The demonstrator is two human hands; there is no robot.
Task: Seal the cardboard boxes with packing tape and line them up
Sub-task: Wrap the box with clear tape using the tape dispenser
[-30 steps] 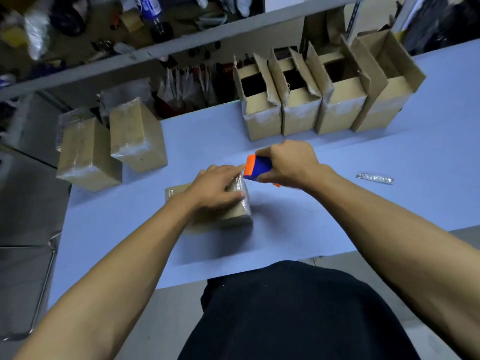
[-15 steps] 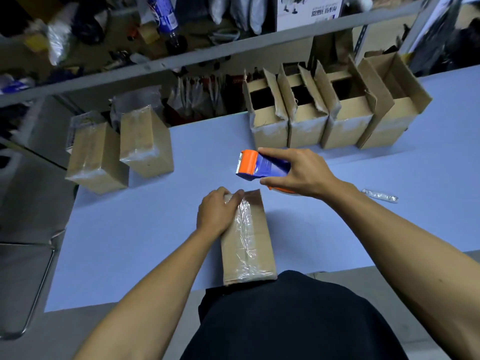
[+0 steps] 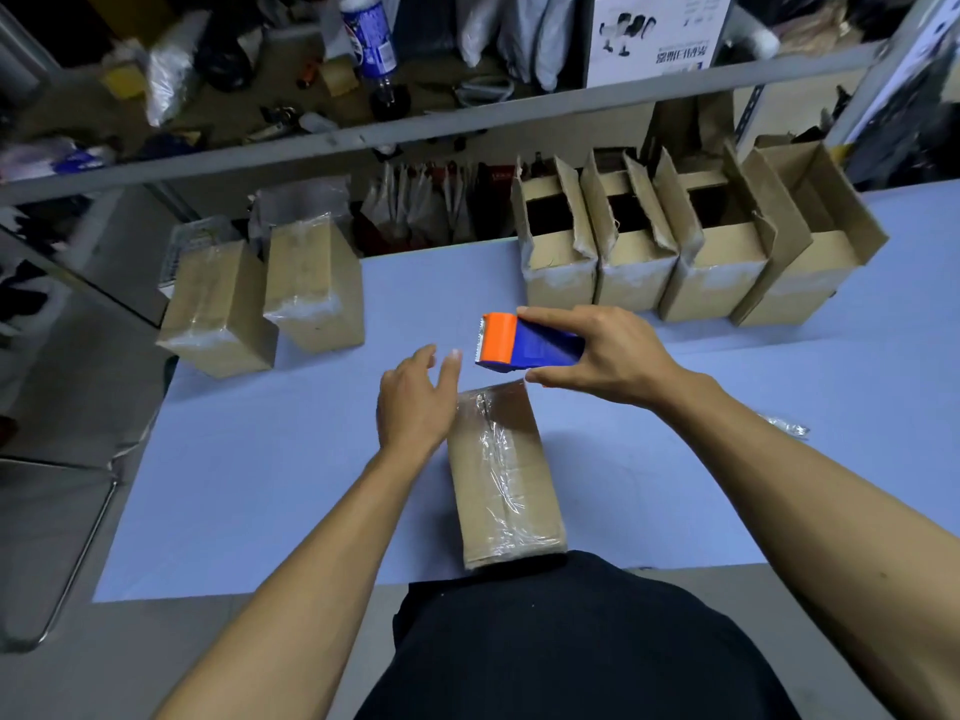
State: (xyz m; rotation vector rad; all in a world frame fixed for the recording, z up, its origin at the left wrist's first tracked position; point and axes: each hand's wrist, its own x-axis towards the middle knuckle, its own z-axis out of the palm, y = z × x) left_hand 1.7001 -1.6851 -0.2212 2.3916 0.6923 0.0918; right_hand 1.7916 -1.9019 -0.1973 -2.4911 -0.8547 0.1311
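Note:
A taped cardboard box (image 3: 503, 475) lies flat on the blue table (image 3: 260, 459), its long side pointing toward me. My left hand (image 3: 413, 402) hovers beside the box's far left corner, fingers straight and apart from it. My right hand (image 3: 597, 356) grips a blue and orange tape dispenser (image 3: 524, 345) just above the box's far end. Two sealed boxes (image 3: 270, 298) stand side by side at the table's left rear. Several open boxes (image 3: 675, 257) with raised flaps stand in a row at the right rear.
A crumpled strip of tape (image 3: 787, 424) lies on the table to the right. A cluttered metal shelf (image 3: 415, 132) runs behind the table. A chair frame (image 3: 67, 537) stands off the table's left edge.
The box was turned and pulled toward me. My left hand has lifted off it and opened. The dispenser has risen off the box in my right hand.

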